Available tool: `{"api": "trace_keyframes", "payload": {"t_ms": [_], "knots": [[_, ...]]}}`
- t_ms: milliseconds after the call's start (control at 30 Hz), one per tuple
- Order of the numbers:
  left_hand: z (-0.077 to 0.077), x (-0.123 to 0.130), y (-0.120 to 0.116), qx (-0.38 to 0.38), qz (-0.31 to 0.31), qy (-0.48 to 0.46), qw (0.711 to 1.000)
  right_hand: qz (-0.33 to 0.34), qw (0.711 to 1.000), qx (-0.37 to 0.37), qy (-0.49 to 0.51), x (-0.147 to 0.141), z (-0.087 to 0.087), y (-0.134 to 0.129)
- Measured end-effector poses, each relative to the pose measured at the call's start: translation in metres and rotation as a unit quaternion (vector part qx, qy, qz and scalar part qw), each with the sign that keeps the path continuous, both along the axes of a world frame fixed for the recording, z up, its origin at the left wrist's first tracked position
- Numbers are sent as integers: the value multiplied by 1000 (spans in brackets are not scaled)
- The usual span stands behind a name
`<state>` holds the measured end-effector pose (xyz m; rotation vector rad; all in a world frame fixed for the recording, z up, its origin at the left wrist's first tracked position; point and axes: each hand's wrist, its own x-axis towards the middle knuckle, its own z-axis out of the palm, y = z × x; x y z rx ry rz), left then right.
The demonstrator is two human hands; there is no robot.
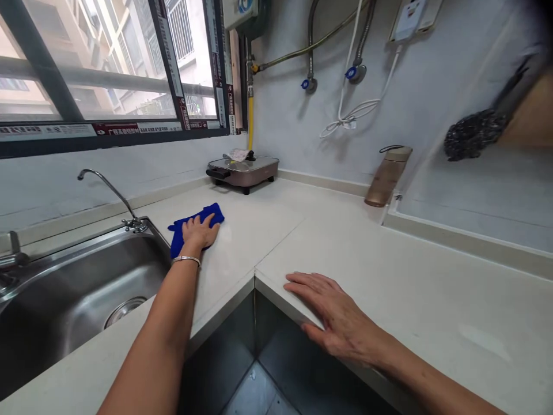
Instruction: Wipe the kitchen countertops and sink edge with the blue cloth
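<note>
My left hand (200, 231) reaches out over the counter beside the sink. It presses a bunched blue cloth (213, 212) against the white countertop (328, 230), its fingers bent over the fabric; part of the cloth is hidden under the palm. A silver bangle (186, 260) circles that wrist. At the counter's front edge, right of the inner corner, my right hand (330, 314) rests with nothing in it. Its fingers lie stretched out on the top, and the thumb sits lower against the edge.
Left is a steel sink (86, 282) with a curved faucet (108, 187). An electric pan (246, 172) with a glass lid stands in the far corner. A brown bottle (386, 178) leans against the wall at right. A looped white cable (348, 121) hangs above.
</note>
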<state>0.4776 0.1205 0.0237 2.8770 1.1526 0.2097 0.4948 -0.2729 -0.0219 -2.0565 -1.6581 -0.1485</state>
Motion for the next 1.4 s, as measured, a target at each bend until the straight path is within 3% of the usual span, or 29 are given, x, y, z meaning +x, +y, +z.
{"api": "trace_keyframes", "payload": {"t_ms": [167, 267, 433, 667, 833, 967, 1167, 1400], "knots": [[2, -8, -9, 10, 84, -2, 996, -7, 999, -25, 24, -4, 9, 1], [3, -15, -22, 14, 86, 10, 996, -9, 999, -31, 31, -5, 12, 3], [1, -27, -63, 21, 0, 27, 999, -14, 999, -40, 35, -5, 15, 8], [-7, -26, -163, 26, -180, 21, 983, -12, 999, -29, 29, 0, 15, 15], [-5, -40, -203, 34, -221, 9, 975, -5, 998, 40, 46, 8, 5, 21], [-4, -62, -211, 48, -234, 0, 971, -2, 994, 99, 56, 14, 3, 25], [-7, -85, -210, 74, -251, -13, 965, -85, 989, 119, 22, 15, 3, 23], [1, -124, -174, 85, -232, -26, 969, -99, 991, 94, -4, 12, -7, 6]]}}
